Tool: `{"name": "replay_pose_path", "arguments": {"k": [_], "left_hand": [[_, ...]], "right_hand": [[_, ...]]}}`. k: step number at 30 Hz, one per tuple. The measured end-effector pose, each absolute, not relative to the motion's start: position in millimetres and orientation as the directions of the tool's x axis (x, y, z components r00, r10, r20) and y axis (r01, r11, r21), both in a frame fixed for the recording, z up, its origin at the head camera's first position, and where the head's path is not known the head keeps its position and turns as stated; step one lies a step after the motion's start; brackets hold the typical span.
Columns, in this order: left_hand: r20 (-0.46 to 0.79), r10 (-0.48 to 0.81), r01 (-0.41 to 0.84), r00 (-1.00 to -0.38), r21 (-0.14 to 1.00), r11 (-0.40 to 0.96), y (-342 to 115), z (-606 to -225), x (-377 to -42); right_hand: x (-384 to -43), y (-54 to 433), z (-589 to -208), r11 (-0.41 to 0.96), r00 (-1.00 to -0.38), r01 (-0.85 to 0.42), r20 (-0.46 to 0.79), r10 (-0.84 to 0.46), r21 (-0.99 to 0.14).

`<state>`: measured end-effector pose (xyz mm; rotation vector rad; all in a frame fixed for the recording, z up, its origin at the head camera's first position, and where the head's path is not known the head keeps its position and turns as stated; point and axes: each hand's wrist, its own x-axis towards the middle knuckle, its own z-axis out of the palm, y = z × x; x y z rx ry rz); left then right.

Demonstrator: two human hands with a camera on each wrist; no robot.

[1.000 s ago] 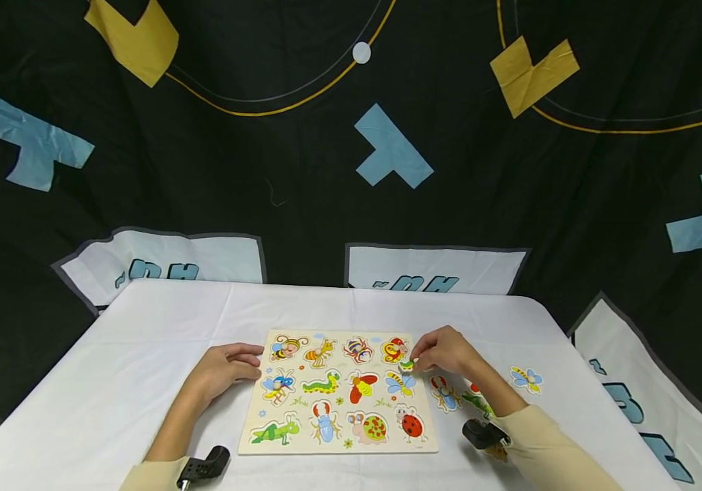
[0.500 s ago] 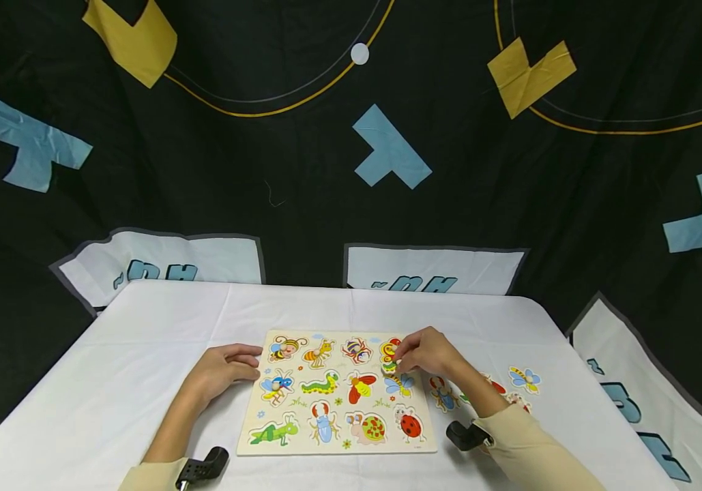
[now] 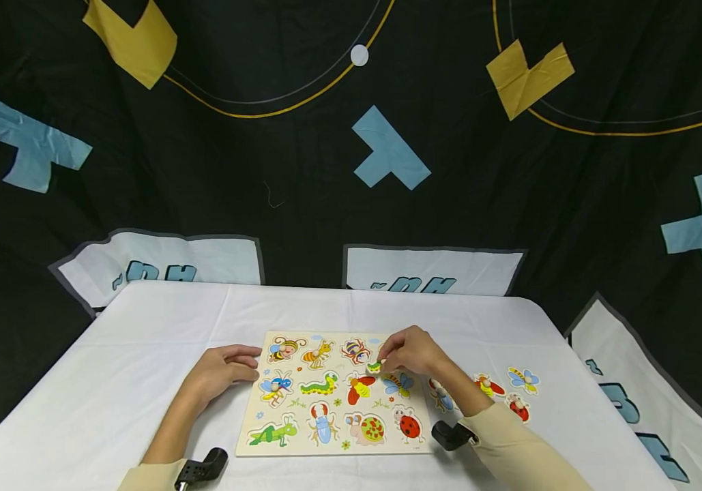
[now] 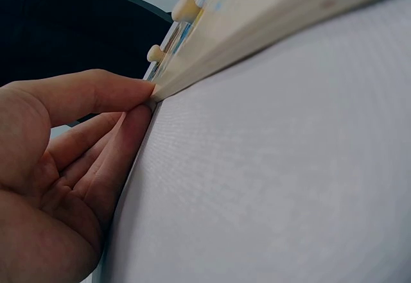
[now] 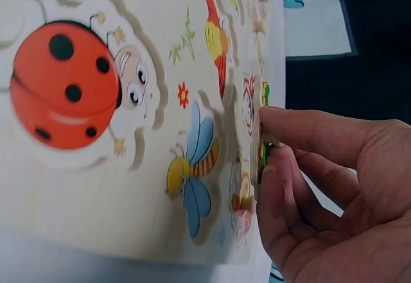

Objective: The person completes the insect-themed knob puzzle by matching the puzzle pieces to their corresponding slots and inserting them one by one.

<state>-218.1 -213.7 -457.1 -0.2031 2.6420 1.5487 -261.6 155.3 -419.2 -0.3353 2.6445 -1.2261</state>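
A wooden insect peg-puzzle board (image 3: 295, 447) lies on the white table. My right hand (image 3: 413, 351) pinches a green puzzle piece (image 3: 374, 367) between thumb and fingertips, above the board's upper right part. In the right wrist view this puzzle piece (image 5: 263, 97) appears nearly edge-on, so its full shape is hidden. My left hand (image 3: 218, 372) rests at the board's left edge, fingers fairly straight. Seen from the left wrist, fingertips (image 4: 144, 90) touch the board's corner. Knobs (image 4: 186, 8) stand up from some seated pieces. Printed recesses include a ladybug (image 5: 64, 84) and a dragonfly-like insect (image 5: 192, 167).
Right of the board lie loose pieces: a stag beetle (image 3: 440, 395) partly behind the right arm, a red-winged insect (image 3: 488, 385), a blue-and-yellow winged insect (image 3: 523, 380) and a ladybug (image 3: 517, 407). A black curtain (image 3: 301, 204) hangs behind the table.
My right hand has moved left with the green piece, from the board's right edge to over its upper right area. More loose pieces show beside the sleeve. The left hand stays put.
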Motion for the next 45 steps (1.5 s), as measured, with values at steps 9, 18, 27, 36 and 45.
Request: {"name": "replay_pose_path", "arguments": {"k": [9,18,27,36,45], "left_hand": [[-0.136,-0.081,-0.158,-0.987,0.876,0.456,-213,-459,-218],[-0.134,-0.081,-0.156,-0.988,0.880,0.448,-213,-459,-218],[-0.133,-0.082,-0.156,-0.988,0.876,0.455,-213,-459,-219],[-0.129,-0.079,-0.151,-0.988,0.872,0.465,-214,-459,-219],[-0.121,-0.078,-0.144,-0.990,0.858,0.493,-214,-458,-218]], "right_hand": [[-261,139,-418,0.639,-0.955,-0.105,-0.103,-0.279,-0.762],[-260,123,-423,0.625,-0.950,-0.108,-0.105,-0.294,-0.774],[-258,111,-422,0.632,-0.941,-0.117,-0.117,-0.317,-0.766],[-255,96,-422,0.591,-0.932,-0.120,-0.115,-0.345,-0.797],[-255,83,-425,0.596,-0.930,-0.118,-0.122,-0.346,-0.794]]}}
